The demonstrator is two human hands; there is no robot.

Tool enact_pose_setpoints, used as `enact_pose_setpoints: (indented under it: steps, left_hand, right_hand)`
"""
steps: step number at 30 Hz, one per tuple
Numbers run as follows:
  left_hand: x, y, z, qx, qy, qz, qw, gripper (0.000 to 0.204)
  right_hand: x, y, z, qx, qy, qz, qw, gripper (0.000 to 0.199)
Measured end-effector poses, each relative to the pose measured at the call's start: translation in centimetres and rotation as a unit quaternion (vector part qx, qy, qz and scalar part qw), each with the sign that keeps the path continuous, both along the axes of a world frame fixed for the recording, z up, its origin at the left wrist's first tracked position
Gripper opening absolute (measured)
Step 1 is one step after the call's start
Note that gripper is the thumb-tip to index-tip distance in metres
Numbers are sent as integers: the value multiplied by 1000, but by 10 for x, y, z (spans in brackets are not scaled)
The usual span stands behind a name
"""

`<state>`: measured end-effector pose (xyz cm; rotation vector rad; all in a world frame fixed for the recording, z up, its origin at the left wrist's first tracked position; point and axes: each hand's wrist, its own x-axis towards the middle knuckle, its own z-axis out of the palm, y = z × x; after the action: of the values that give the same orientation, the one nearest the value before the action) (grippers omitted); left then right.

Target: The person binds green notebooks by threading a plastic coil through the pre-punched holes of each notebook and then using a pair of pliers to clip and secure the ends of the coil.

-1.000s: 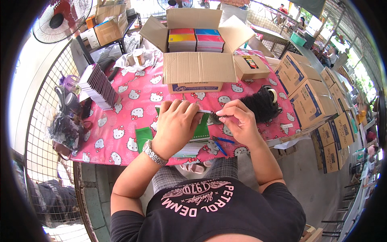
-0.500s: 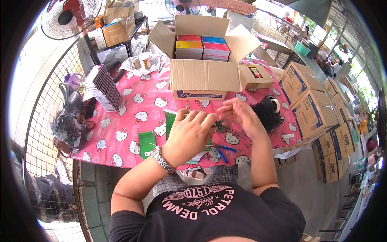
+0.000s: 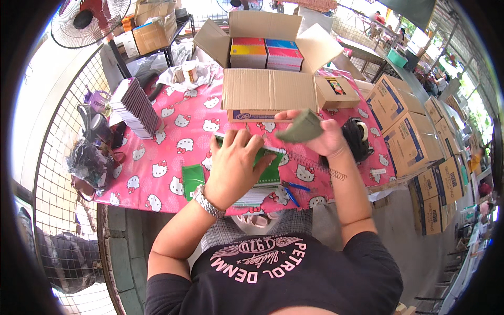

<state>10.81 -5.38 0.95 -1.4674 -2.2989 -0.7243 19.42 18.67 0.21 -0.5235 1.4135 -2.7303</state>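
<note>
Shirt: black top (image 3: 294,281), pale print, at near edge.
Watch: metal watch (image 3: 209,203) on left wrist.
Pliers: blue-handled pliers (image 3: 290,193) on worktop (image 3: 173,202), just right of the pages.
Pages: white page stack (image 3: 251,198) near the worktop's front edge, under the green notebook.
Green notebook: notebook (image 3: 272,171) on top of the pages, in front of the person, partly covered by left hand.
Left grip: left hand (image 3: 237,160) closed over the notebook, fingers along its far edge, thumb toward the right.
Coil: dark wire coil (image 3: 304,160) runs from the notebook's far right corner out to the right forearm.
Right grip: right hand (image 3: 326,139) raised, gripping a dull green piece (image 3: 300,128); blurred, material unclear.
Small pad: green pad (image 3: 192,180) flat, left of left hand.
Right side: black holder (image 3: 358,144) with pale roll, beyond right wrist.
Left side: plastic bag (image 3: 90,164), purple bottle (image 3: 97,98), tall spiral stack (image 3: 135,111).
Open box: carton (image 3: 270,90), flaps out, colored notebooks (image 3: 266,55) inside.
Small box: brown box (image 3: 337,95) right of the carton.
Far left: fan (image 3: 84,22).
</note>
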Motion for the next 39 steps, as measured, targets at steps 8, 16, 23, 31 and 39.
enact_pose_setpoints:
  steps: [8,16,23,31,39]
  left_hand:
    - [0,2,9,8,-25,-30,999,35]
    - [-28,-17,12,87,-113,-70,987,30]
    - [-43,-18,11,39,-158,-96,982,27]
    - [-51,-22,10,90,-211,-153,961,27]
    - [-50,-18,5,105,-246,-112,957,25]
  right_hand:
    - [3,3,43,389,6,31,921,47]
    - [-17,-2,52,528,-26,-25,848,53]
    - [-30,-6,44,511,-13,-48,858,53]
    - [-41,-12,34,320,21,43,946,48]
    - [-25,42,-185,683,-274,-250,629,47]
